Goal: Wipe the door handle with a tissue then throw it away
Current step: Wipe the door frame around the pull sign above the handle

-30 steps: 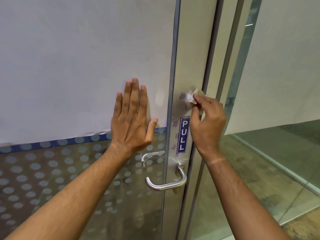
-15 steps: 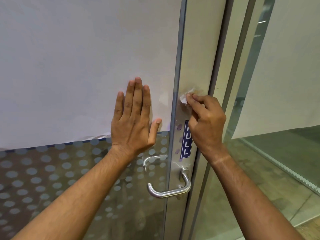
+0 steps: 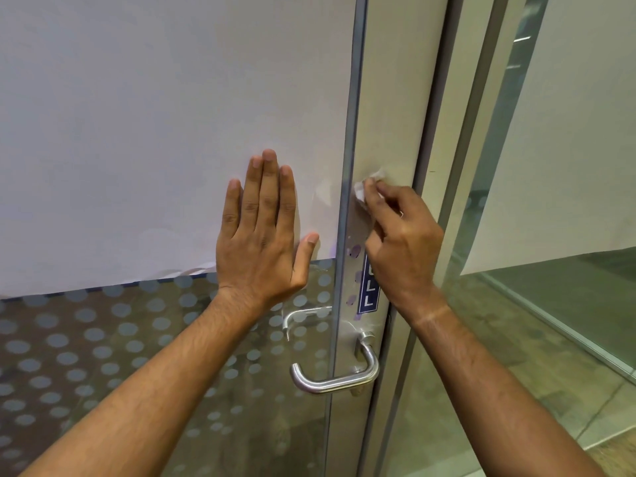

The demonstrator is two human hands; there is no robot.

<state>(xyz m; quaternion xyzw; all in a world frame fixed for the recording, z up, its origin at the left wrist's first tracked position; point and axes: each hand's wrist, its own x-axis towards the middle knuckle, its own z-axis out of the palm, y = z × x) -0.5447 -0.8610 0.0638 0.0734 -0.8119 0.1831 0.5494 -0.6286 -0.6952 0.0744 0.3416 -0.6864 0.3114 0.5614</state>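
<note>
A silver lever door handle juts from the metal door frame, low in the middle. My right hand presses a small crumpled white tissue against the frame well above the handle, and covers the top of a blue PULL sticker. My left hand lies flat with fingers spread on the white-papered glass door, left of the frame. Purple smudges mark the frame below the tissue.
The lower glass has a dotted frosted pattern, and a second handle shows through it. To the right, another glass panel with white paper stands over a tiled floor.
My right hand has slid the tissue leftward across the frame, from its right side toward the edge by the glass. The left hand stays flat on the door. The view shifted slightly.
</note>
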